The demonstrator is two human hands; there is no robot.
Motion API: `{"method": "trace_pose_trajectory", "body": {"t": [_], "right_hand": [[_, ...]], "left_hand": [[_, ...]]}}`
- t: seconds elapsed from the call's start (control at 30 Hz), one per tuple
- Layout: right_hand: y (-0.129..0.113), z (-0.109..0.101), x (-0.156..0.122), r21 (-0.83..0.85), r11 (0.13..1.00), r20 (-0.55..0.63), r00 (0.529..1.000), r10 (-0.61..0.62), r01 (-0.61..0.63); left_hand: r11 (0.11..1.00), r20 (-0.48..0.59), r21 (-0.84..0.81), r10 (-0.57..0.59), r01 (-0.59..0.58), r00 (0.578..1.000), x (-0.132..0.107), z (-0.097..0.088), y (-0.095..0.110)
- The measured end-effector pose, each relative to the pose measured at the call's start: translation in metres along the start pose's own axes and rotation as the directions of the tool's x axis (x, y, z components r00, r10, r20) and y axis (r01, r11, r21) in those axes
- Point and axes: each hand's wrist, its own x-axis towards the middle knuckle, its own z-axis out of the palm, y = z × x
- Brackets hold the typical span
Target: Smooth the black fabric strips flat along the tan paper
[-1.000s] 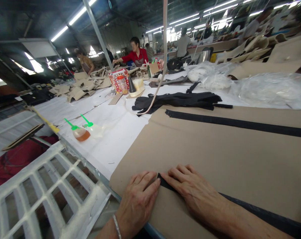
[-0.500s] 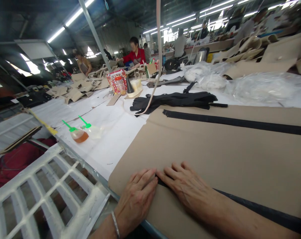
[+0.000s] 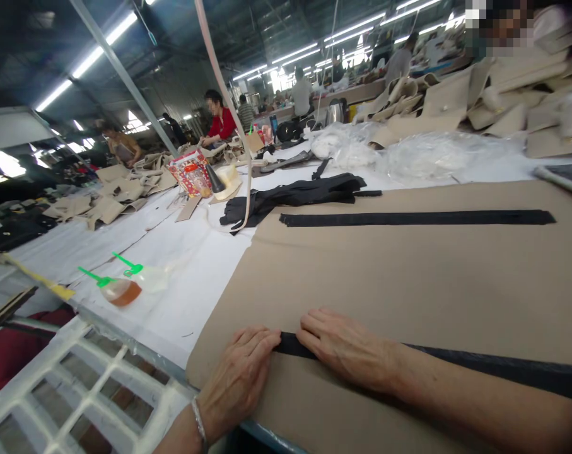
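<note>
A black fabric strip [image 3: 292, 345] lies along the near part of a large tan sheet [image 3: 390, 277]. My left hand [image 3: 243, 372], with a bracelet at the wrist, has its fingers pressed together on the strip's left end, hiding that end. Just to its right, my right hand [image 3: 340, 343] is bent over the same strip, fingers close together and pressing down. A short stretch of strip shows between the hands; beyond my right forearm it runs on to the right. Farther back on the sheet, a second black strip [image 3: 418, 218] lies straight.
A pile of black strips [image 3: 299, 194] lies behind the sheet, beside a hanging hose [image 3: 246, 151]. Two green-tipped squeeze bottles [image 3: 120, 291] lie on the white table covering. Clear plastic bags [image 3: 437, 154] and tan pieces are at the back. A white rack [image 3: 89, 397] stands at lower left.
The gap between my hands has widened, baring more of the strip. My right hand's fingers have drawn closer together. The view has turned right, showing the far strip's right end.
</note>
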Motion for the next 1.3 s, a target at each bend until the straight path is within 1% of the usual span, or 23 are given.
{"method": "trace_pose_trajectory", "body": {"t": [0.1,0.2,0.43,0.6,0.93,1.13,1.2,1.3], "right_hand": [[0.0,-0.003,-0.003,-0.042,0.999,0.0,1.0,-0.013,0.013],[-0.001,-0.005,-0.005,-0.061,0.998,0.006,1.0,-0.023,0.024],[-0.001,-0.007,-0.012,-0.07,0.997,0.01,1.0,-0.027,0.028],[0.0,-0.011,-0.022,-0.067,0.998,0.028,1.0,0.001,0.001],[0.003,-0.021,-0.05,-0.05,0.998,0.027,0.999,0.026,-0.025],[0.004,-0.027,-0.062,-0.04,0.998,0.011,0.999,0.047,-0.047],[0.004,-0.028,-0.064,-0.036,0.998,0.016,0.999,0.05,-0.049],[0.003,-0.026,-0.065,-0.054,0.997,0.007,0.998,0.055,-0.055]], "left_hand": [[1.0,0.026,0.009,-0.024,0.024,0.999,0.006,-0.001,0.004],[0.999,0.052,0.052,-0.003,0.0,0.999,0.012,-0.001,0.008],[0.993,0.106,0.119,-0.006,-0.007,0.994,0.012,0.002,0.01],[0.985,0.154,0.173,-0.03,0.003,0.988,0.015,0.003,0.014],[0.962,0.194,0.272,-0.02,-0.034,0.981,0.019,0.005,0.019],[0.958,0.158,0.281,0.006,-0.051,0.987,0.014,0.007,0.016],[0.964,0.102,0.266,0.005,-0.032,0.995,0.014,0.009,0.019],[0.985,-0.036,0.174,-0.007,0.013,0.999,0.02,0.015,0.032]]}}
